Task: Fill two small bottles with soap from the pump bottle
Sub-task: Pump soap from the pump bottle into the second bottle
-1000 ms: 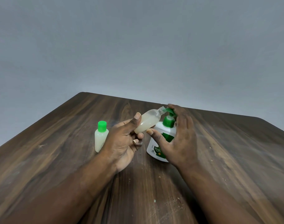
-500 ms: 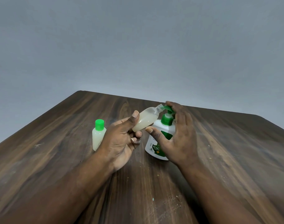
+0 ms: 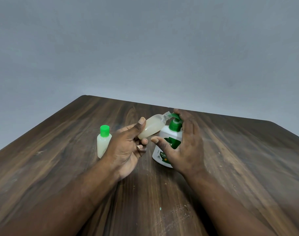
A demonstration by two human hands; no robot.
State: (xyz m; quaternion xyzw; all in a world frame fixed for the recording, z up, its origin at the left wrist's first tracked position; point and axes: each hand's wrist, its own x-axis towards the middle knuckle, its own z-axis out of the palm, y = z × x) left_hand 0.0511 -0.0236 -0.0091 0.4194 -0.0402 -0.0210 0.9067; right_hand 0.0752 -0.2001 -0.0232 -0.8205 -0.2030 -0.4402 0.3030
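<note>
The left hand (image 3: pixel 126 150) gripped the uncapped small bottle (image 3: pixel 152 127) between thumb and fingers, tilted, its mouth at the green nozzle (image 3: pixel 172 115) of the pump bottle (image 3: pixel 159 155). The right hand (image 3: pixel 188 147) lay with straight fingers over the pump head, thumb out before the label — only "tol" and "99.9" were legible. The capped small bottle (image 3: pixel 103 143) stood upright just left of the left hand on the wooden table (image 3: pixel 230 167)

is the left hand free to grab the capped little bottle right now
Probably not yet. The left hand holds the uncapped small bottle tilted to the spout of the pump bottle, so its grip is taken. The capped bottle stands beside that hand with nothing between, so reach looks easy.
</note>
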